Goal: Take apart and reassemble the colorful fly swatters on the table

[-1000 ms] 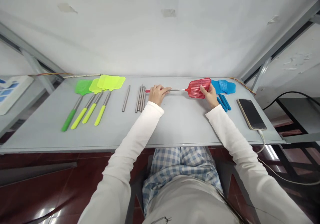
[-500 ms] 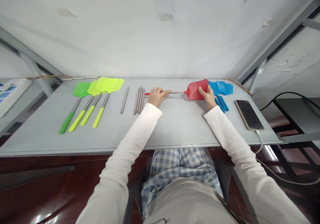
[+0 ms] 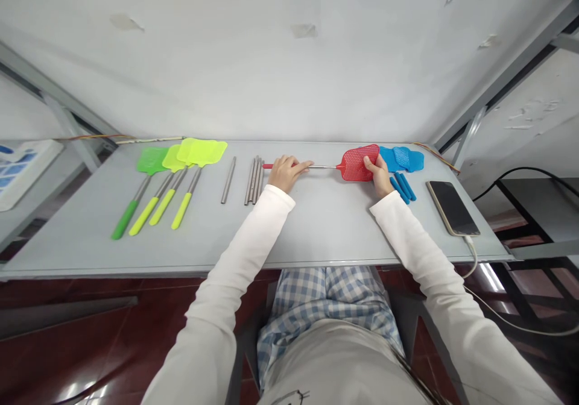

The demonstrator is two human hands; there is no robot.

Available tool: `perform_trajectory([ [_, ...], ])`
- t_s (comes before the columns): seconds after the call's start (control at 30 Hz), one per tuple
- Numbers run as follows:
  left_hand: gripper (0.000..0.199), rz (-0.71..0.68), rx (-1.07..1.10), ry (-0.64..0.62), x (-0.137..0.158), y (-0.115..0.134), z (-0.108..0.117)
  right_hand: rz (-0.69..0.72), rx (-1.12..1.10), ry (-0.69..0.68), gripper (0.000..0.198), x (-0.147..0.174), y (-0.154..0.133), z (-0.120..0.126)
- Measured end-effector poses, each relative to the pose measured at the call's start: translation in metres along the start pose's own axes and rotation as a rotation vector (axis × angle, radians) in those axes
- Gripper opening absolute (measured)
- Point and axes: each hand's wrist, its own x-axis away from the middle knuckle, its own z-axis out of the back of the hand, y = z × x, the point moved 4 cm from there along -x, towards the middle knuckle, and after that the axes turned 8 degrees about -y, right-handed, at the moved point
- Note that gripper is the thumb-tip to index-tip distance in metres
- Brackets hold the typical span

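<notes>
Between my two hands a red fly swatter (image 3: 355, 164) lies level across the middle of the table, its perforated head to the right and its metal rod to the left. My left hand (image 3: 284, 173) is closed around the rod and red handle, with the handle's tip poking out on the left. My right hand (image 3: 379, 175) pinches the right edge of the red head, thumb on top. Just left of my left hand lie several metal tubes (image 3: 254, 182), and one metal tube (image 3: 228, 180) lies apart. Beyond my right hand are blue swatter heads (image 3: 400, 158) and blue handles (image 3: 404, 187).
Several swatters with yellow-green handles (image 3: 181, 210) and a swatter with a green handle (image 3: 125, 219) lie on the left of the grey table (image 3: 325, 230). A phone (image 3: 452, 208) with a white cable (image 3: 471, 257) rests at the right. A white wall (image 3: 253, 85) stands behind.
The camera view has shifted slightly. Both hands keep hold of the red fly swatter, which stays in nearly the same place; my right thumb has moved slightly toward the head's right edge.
</notes>
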Motion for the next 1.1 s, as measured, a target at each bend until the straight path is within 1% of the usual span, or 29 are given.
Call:
perform_trajectory([
  [0.17,0.037,0.002,-0.01,-0.005,0.0,0.001,0.0,0.027,-0.029,-0.012,0.046,0.0,0.001,0.001],
  [0.33,0.042,-0.023,-0.064,-0.006,0.001,-0.002,-0.004,0.038,-0.093,-0.019,0.045,0.002,-0.001,-0.001],
  [0.47,0.045,-0.044,-0.095,-0.048,0.0,-0.001,-0.004,0.071,-0.055,-0.044,0.049,0.005,-0.007,-0.005],
  [0.7,0.042,-0.006,-0.126,-0.108,0.004,0.012,0.002,0.103,-0.016,-0.027,0.059,0.01,-0.011,-0.009],
  [0.97,0.041,0.059,-0.15,-0.204,0.01,0.026,-0.002,0.115,0.041,-0.052,0.055,0.01,-0.012,-0.007],
  [1.1,0.042,0.068,-0.138,-0.213,0.012,0.03,0.001,0.11,0.063,-0.068,0.058,0.01,-0.011,-0.007],
])
